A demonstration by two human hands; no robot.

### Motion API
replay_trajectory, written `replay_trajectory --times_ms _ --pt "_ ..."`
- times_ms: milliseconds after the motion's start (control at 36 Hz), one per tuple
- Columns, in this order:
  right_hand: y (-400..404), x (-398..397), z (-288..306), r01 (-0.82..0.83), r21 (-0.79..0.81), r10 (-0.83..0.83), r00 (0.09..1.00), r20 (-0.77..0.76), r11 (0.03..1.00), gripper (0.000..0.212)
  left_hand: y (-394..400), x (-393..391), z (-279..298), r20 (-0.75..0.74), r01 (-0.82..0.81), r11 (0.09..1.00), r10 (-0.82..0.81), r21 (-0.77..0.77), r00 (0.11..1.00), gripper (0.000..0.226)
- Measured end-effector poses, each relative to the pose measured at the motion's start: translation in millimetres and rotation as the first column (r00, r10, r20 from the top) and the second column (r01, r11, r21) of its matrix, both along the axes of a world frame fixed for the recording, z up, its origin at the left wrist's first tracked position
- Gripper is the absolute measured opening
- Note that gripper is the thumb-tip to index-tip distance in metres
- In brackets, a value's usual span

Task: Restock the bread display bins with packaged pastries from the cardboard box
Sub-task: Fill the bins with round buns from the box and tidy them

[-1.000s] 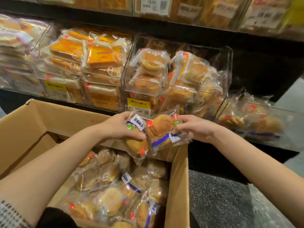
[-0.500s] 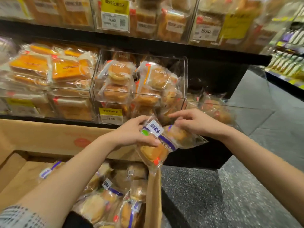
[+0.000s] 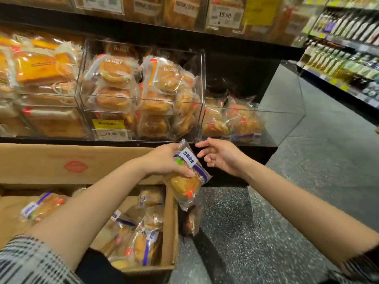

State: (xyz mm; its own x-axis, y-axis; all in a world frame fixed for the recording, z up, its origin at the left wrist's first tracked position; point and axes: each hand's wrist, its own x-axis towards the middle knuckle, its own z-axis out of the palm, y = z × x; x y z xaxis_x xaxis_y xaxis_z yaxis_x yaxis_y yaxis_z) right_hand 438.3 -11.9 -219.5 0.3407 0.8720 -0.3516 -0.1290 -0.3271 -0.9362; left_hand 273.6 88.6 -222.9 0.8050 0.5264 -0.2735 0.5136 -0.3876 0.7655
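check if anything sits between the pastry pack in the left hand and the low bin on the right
Nothing visible blocks it. The left hand grips the pastry pack just below the low bin's open front edge. The right hand hovers empty beside the pack. The bin's right side has free space beside the packs inside.

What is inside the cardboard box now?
The cardboard box holds loose packaged pastries in clear wrappers with blue-and-white labels. The left forearm covers the middle, so what lies beneath it and the bottom of the box cannot be seen.
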Motion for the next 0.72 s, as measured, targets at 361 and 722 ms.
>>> replay_trajectory --times_ms 361,722 --pt "-43.8 20.3 -133.6 -0.024 -0.519 0.347 0.77 0.536 0.855 0.02 20.0 3.5 -27.5 -0.107 -0.211 0.973 0.22 0.094 0.97 0.056" --pt "-24.2 -51.3 -260.4 -0.248 -0.535 0.589 0.39 0.708 0.807 0.095 30.4 15.1 -48.6 -0.005 -0.321 0.943 0.323 0.083 0.946 0.048"
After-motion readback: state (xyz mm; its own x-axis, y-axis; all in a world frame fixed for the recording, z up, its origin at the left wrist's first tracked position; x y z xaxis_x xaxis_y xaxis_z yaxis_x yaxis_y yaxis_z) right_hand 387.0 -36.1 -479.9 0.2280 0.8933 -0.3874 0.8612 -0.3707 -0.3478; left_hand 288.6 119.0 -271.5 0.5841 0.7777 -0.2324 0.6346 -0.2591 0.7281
